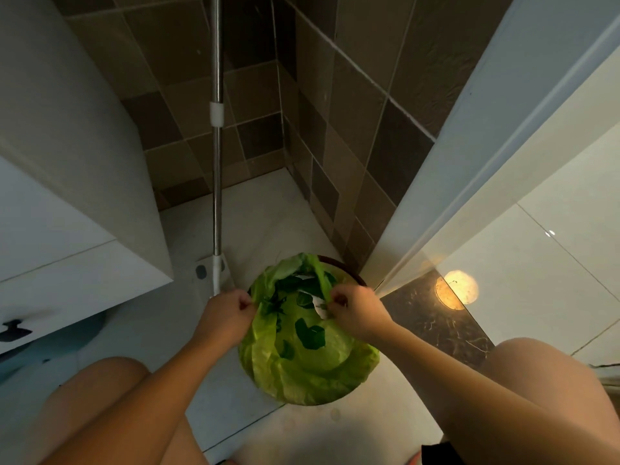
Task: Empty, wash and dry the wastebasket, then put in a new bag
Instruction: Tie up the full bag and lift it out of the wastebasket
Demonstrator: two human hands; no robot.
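Observation:
A round wastebasket stands on the floor in the corner; only a strip of its dark rim (349,267) shows past a green plastic bag (315,367) that lines it and drapes over its sides. White scraps of paper lie inside the bag. My left hand (225,313) pinches the bag's edge on the left side. My right hand (355,310) pinches the bag's edge on the right side. Both hands hold the plastic gathered inward over the basket's mouth.
A mop with a metal pole (217,182) leans in the tiled corner just left of the basket. A white cabinet (67,182) is at the left, a white door frame (469,162) at the right. My bare knees flank the basket.

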